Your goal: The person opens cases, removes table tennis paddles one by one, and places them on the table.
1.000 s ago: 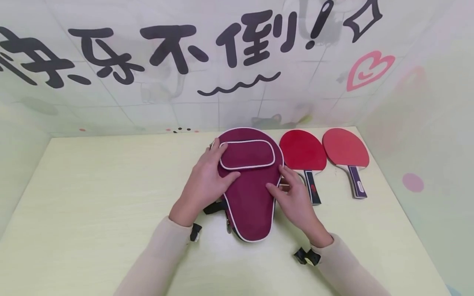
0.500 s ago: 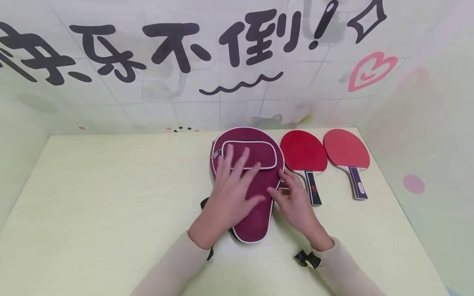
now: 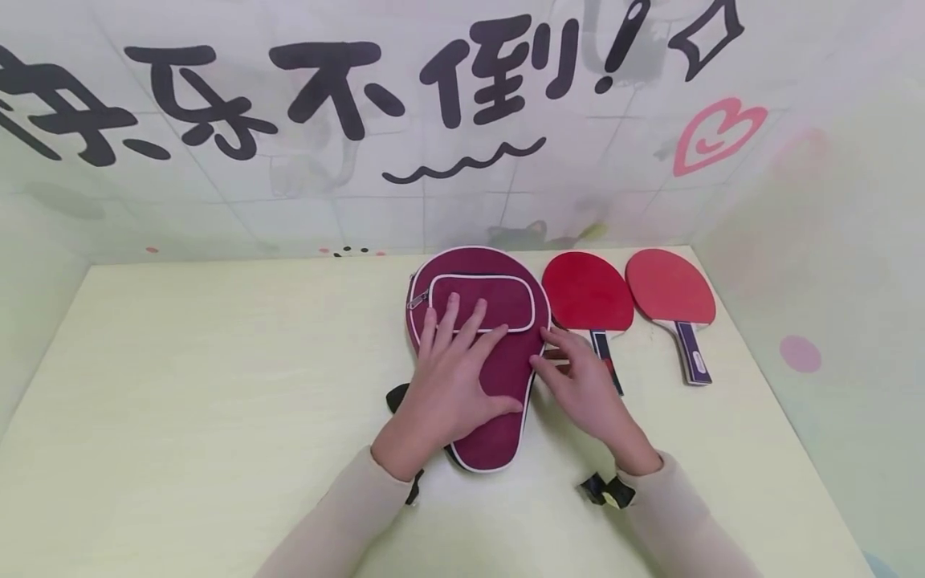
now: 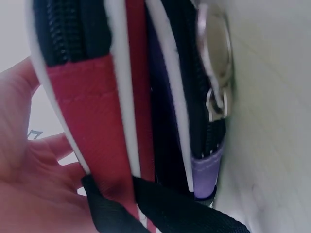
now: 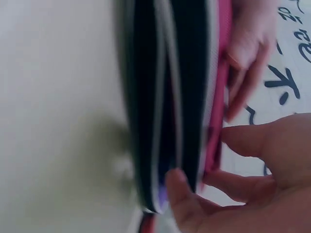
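"What lies under it all?"

"A pale table (image 3: 217, 385), set into a corner of light, printed walls."

"And nearest the camera?"

"Two cream sleeves (image 3: 347, 502), one to each side, with a small black fitting (image 3: 607, 490) by the right wrist."

"The hands?"

"The left hand (image 3: 455, 377) rests on the maroon case (image 3: 502, 365), fingers spread wide. Its longer fingertips lie over the pocket (image 3: 506, 301), its thumb across the narrow part. The right hand (image 3: 581, 389) is at the case's right edge, fingers bent and thumb near the rim; whether they grip cannot be told."

"How does the case lie?"

"Flat, near the middle of the table, wide end toward the back wall. White piping runs round it, a zip pull (image 3: 417, 299) sits at upper left, and a black strap (image 3: 396, 397) shows beside the left hand. From the left wrist, a purple case (image 4: 206, 170) with its own zip appears beneath it."

"Farther off?"

"A bright red bat (image 3: 587, 291) just right of the maroon case, then a paler bat (image 3: 670, 287) with a purple handle, both handles toward the person."

"And behind?"

"The back wall (image 3: 289, 225), with big black characters (image 3: 336, 80) and a pink heart (image 3: 715, 138)."
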Motion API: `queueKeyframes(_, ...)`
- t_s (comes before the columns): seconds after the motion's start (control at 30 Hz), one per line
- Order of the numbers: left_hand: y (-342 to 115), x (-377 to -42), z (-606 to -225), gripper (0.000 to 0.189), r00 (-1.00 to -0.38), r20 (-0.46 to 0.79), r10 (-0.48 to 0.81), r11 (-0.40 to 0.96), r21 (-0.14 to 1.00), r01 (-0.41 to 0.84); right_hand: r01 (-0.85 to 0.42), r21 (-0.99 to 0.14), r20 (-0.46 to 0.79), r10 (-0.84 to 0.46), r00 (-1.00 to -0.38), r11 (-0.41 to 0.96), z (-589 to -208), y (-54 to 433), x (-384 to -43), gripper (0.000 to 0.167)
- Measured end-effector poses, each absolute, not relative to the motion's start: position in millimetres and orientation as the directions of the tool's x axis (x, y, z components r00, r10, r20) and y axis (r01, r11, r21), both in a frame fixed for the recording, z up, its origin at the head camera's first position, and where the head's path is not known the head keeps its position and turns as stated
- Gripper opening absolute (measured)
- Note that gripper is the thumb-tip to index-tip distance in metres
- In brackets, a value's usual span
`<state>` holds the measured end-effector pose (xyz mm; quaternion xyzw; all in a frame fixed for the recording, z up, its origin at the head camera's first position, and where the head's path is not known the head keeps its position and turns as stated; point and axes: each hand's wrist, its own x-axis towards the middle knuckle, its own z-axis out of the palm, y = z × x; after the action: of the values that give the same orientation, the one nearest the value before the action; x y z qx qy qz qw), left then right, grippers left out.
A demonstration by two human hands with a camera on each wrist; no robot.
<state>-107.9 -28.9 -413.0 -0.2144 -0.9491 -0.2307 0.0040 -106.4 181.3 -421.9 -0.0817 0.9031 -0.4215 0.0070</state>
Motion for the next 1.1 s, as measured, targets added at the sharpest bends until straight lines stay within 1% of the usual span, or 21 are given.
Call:
queueKeyframes(0.17,-33,-110,-411,0.096,-0.915,0.066,0.398,0.798,0.469,0.380,-0.221,-0.692,0.134,-0.179,-0.975,0.687,-394,183,-127,0.034)
queueKeyframes(0.23,-34,-112,-410,0.096,-0.916,0.053,0.398,0.791,0.485,0.372,-0.251,-0.668,0.146,-0.208,-0.967,0.701,-382,177,-141,0.033)
queueKeyframes(0.3,-35,-113,-409,0.095,-0.917,0.049,0.396,0.789,0.494,0.367,-0.281,-0.633,0.131,-0.258,-0.957,0.721,-370,167,-158,0.034)
queueKeyframes(0.4,-36,-112,-408,0.094,-0.918,0.052,0.392,0.792,0.488,0.366,-0.334,-0.575,0.066,-0.365,-0.929,0.747,-357,144,-188,0.039)
queueKeyframes(0.53,-38,-110,-410,0.095,-0.916,0.071,0.395,0.794,0.474,0.380,-0.411,-0.520,-0.039,-0.502,-0.864,0.749,-344,115,-223,0.043)
queueKeyframes(0.6,-38,-110,-411,0.095,-0.912,0.087,0.402,0.791,0.470,0.393,-0.430,-0.502,-0.092,-0.540,-0.836,0.750,-338,104,-235,0.044)
queueKeyframes(0.73,-38,-109,-410,0.094,-0.907,0.105,0.407,0.785,0.467,0.406,-0.479,-0.410,-0.213,-0.591,-0.778,0.777,-331,80,-254,0.048)
queueKeyframes(0.87,-38,-107,-408,0.093,-0.908,0.093,0.408,0.797,0.447,0.405,-0.524,-0.324,-0.327,-0.613,-0.719,0.787,-329,55,-267,0.051)
queueKeyframes(0.97,-37,-106,-407,0.093,-0.905,0.085,0.417,0.803,0.432,0.411,-0.516,-0.267,-0.403,-0.581,-0.707,0.814,-327,43,-274,0.050)
queueKeyframes(1.1,-36,-105,-406,0.092,-0.897,0.078,0.435,0.806,0.411,0.426,-0.520,-0.160,-0.497,-0.524,-0.692,0.839,-329,34,-281,0.053)
